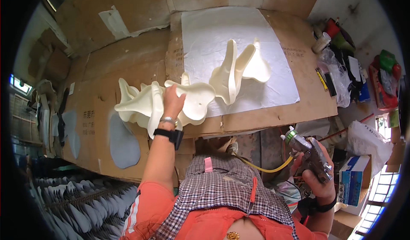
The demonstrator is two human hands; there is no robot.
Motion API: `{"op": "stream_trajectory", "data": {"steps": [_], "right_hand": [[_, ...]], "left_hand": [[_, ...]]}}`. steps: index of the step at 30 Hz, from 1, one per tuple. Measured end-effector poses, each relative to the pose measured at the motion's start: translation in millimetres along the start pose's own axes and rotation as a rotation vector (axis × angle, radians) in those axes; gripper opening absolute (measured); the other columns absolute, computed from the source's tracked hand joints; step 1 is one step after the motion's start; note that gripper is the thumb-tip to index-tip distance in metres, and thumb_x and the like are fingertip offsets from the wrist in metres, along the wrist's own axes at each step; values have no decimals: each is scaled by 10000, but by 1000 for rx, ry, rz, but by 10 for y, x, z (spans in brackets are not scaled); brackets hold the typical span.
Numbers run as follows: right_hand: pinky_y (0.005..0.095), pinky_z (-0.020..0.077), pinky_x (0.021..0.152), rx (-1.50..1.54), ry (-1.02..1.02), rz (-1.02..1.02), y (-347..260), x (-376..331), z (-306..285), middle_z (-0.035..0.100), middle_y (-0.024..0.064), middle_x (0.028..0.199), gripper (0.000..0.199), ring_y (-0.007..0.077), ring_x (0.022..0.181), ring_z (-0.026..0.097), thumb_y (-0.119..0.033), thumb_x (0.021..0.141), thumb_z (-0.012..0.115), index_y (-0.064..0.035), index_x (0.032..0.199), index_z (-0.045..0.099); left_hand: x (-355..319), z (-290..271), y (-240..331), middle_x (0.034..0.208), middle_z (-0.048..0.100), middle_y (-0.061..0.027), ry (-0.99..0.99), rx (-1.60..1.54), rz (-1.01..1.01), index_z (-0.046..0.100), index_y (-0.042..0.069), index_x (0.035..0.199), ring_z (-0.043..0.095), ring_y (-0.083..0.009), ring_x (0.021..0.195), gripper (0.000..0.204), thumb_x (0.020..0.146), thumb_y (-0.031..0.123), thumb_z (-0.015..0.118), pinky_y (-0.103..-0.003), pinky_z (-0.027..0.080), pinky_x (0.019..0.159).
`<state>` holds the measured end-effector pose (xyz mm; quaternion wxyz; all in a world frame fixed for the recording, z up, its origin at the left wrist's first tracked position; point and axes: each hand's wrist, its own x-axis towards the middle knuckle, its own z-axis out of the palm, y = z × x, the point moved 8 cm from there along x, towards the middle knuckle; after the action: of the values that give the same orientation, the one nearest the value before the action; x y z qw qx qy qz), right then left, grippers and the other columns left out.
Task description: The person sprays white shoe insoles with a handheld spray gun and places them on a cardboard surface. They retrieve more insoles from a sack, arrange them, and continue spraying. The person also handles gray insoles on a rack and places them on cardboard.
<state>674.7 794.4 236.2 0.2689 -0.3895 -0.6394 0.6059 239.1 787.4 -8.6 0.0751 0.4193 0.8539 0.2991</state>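
Several cream saddle-shaped shells rest in two groups on the work surface. My left hand (173, 102) reaches into the left group, its thumb and fingers closed on a cream shell (196, 98); part of the fingers is hidden. Beside that hand, more cream shells (137, 105) stand on edge, leaning together. Two or so upright shells (228, 75) form the right group, apart from both hands. At the right, in front of the table edge, my right hand (318, 182) grips a metal spray gun (311, 150) with a green ring. A yellow hose (273, 170) runs from it.
White sheeting (273, 97) lies over cardboard (316, 107) on the table. Grey shell-shaped marks (124, 144) show at left. Racks of many grey pieces (89, 210) stand at lower left. Bags, a yellow marker (321, 79) and a blue-white box (353, 180) sit at right.
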Motion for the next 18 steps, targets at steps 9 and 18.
{"op": "stream_trajectory", "data": {"steps": [9, 18], "right_hand": [[330, 466, 763, -3, 94, 54, 115, -126, -222, 592, 139, 985, 775, 212, 834, 591, -333, 762, 714, 47, 1330, 348], [330, 474, 762, 14, 166, 43, 102, -72, -309, 587, 130, 971, 794, 201, 835, 594, -373, 754, 729, 33, 1325, 358]], "left_hand": [[703, 1300, 978, 1086, 545, -257, -172, -139, 106, 521, -5, 1153, 527, -407, 1054, 420, 740, 67, 548, -435, 428, 932], [204, 471, 1450, 881, 577, -209, -48, -147, 295, 611, 17, 888, 575, -384, 866, 156, 753, 70, 555, -444, 478, 770]]}}
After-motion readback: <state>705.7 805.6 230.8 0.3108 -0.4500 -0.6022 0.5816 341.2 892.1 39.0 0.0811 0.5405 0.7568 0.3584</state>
